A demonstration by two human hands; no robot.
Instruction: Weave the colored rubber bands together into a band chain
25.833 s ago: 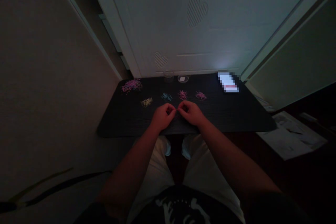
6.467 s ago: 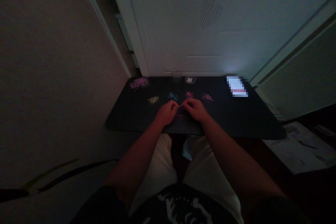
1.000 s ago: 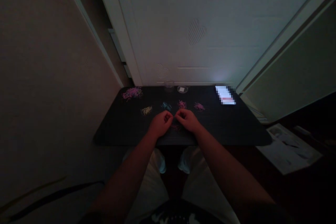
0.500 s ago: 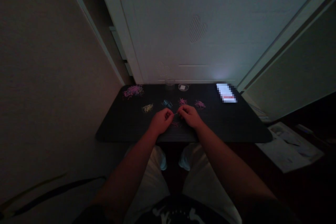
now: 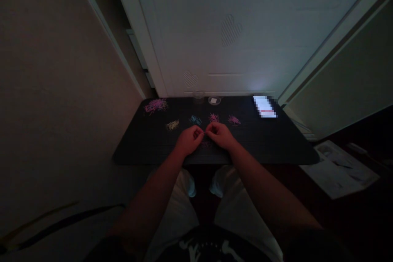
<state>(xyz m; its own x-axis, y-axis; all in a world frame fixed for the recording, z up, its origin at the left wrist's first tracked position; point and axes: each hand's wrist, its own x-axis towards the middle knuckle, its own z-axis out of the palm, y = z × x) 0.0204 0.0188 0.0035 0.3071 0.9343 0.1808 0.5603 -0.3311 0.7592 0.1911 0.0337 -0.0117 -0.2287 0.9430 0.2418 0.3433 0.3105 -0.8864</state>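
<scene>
Over the front middle of the black table [image 5: 260,147], my left hand [image 5: 189,140] and my right hand [image 5: 221,134] meet with pinched fingertips. What they pinch is too small and dim to make out. Just below them lies a faint dark pink pile [image 5: 207,144], partly covered by my left hand. Behind my hands sit a blue pile [image 5: 195,120] and a pink pile [image 5: 214,118] of small thin pieces. A yellowish pile [image 5: 172,125] is to the left, another pink pile [image 5: 234,120] to the right.
A larger mixed pink and purple pile [image 5: 156,106] lies at the back left. Near the wall stand a clear container [image 5: 198,97] and a round clear dish [image 5: 214,100] with a white square. A lit phone [image 5: 264,107] lies back right.
My right fingertips have moved slightly left, closing the small gap to my left fingertips. The thin strand seen between them earlier no longer shows.
</scene>
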